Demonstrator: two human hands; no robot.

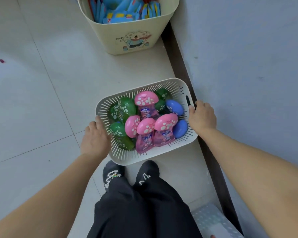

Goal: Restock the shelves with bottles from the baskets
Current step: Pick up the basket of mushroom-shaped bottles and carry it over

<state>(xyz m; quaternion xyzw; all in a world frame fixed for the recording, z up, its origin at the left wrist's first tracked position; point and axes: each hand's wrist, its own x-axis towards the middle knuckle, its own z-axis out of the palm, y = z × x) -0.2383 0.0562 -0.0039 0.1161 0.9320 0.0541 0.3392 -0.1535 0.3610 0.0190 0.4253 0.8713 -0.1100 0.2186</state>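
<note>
We looked down at a white slatted basket [150, 157] on the tiled floor beside the wall, just ahead of our black shoes [113, 172]; it was heaped with mushroom-capped bottles [145, 102], pink, green and blue; no shelf was in view; our right hand [202, 115] curled its fingers over the right rim by the handle slot; our left hand [95, 136] lay against the opposite side, its grip unclear; one hand at each end, probably to lift the load level; a cream bin [127, 36] of blue packets stood beyond.

A person in loose black trousers [144, 212] and black shoes [149, 169] with silvery-white laces [110, 177]; both forearms [41, 194] bare from wrist to elbow.
</note>
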